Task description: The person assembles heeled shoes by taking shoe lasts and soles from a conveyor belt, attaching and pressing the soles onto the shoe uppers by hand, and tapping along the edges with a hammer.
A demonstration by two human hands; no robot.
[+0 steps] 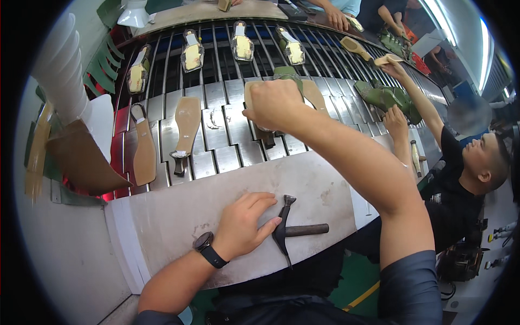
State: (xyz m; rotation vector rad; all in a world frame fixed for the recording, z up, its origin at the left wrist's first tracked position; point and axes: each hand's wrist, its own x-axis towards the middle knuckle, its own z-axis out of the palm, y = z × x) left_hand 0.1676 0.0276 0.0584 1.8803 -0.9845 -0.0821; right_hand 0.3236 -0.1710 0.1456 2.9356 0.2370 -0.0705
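Left grip [242, 225] spread by a curved metal hammer [292, 231]; right grip [277, 105] curled, hold unclear.

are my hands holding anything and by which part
Left hand: nothing; it rests by the black wood-handled hammer. Right hand: cannot tell; it partly covers a flat tan shoe sole.

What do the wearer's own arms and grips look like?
The left grip and right grip are gloveless. Only the left arm wears a black, round-faced wristwatch. The dark blue-grey right sleeve is short; a similar left sleeve partly shows.
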